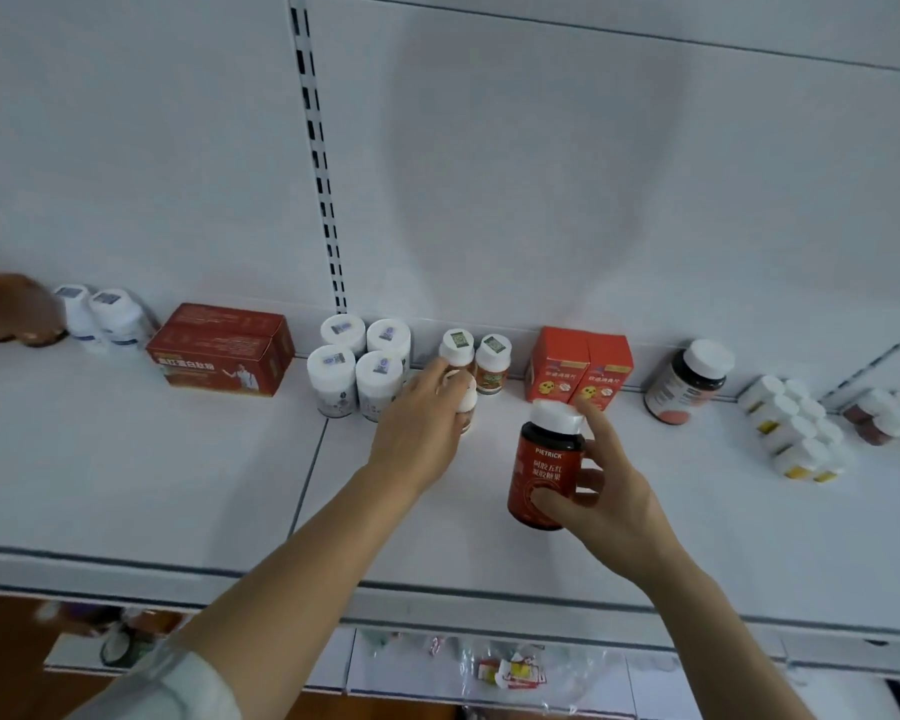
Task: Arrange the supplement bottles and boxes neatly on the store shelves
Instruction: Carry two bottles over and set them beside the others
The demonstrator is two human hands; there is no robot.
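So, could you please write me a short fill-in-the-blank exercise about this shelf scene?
1. The right hand holds a red bottle with a ____ cap.
2. The left hand touches a small bottle in front of ____ similar small bottles.
3. Left of the four white jars lie two ____ boxes.

Missing words: white; two; red

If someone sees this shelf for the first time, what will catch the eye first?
Probably the red PIETRICK bottle with its white cap, held by the right hand above the middle of the shelf. Beside it, the left hand grips a small white-capped bottle in front of two similar ones; two orange-red boxes stand behind.
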